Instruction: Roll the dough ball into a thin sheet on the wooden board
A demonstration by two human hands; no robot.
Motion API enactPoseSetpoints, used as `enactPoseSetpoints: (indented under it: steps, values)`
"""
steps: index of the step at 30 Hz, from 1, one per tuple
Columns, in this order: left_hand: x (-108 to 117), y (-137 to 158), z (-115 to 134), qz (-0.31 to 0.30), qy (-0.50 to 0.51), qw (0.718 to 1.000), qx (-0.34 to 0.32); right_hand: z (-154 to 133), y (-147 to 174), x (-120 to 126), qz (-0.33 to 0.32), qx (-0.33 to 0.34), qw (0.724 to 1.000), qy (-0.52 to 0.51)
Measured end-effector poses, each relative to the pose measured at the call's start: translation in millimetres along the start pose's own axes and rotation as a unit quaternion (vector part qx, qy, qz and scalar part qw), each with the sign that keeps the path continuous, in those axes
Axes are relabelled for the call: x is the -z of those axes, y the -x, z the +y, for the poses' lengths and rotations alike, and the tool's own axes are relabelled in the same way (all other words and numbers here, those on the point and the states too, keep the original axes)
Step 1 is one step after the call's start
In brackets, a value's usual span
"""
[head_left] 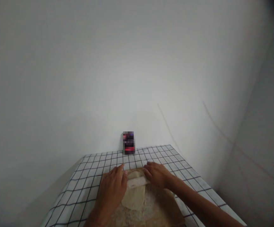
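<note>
The left hand (pixel 113 187) and the right hand (pixel 157 175) are holding a pale rolling pin (pixel 138 182), each at its own end, with fingers bent over it. The rolling pin lies across a flat sheet of dough (pixel 134 199), which shows on the near side and also a little on the far side. The dough is on a wooden board (pixel 159 217), floury in places. The board lies on a table (pixel 89 181) with checked cloth. At the far edge, a dark blurred object (pixel 128 143) stands near the wall (pixel 137 78).
</note>
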State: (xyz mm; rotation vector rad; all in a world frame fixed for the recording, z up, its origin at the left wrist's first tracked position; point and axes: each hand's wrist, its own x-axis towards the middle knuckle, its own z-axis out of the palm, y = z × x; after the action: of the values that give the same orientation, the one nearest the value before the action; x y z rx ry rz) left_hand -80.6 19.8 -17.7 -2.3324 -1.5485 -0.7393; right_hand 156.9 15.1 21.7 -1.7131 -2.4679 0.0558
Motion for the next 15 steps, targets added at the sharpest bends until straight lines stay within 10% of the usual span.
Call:
enactPoseSetpoints:
  steps: [15]
  values:
    - [-9,60,11,0.100,-0.068,0.982,-0.146,-18,69,-49,0.168,0.007,0.982,-0.081]
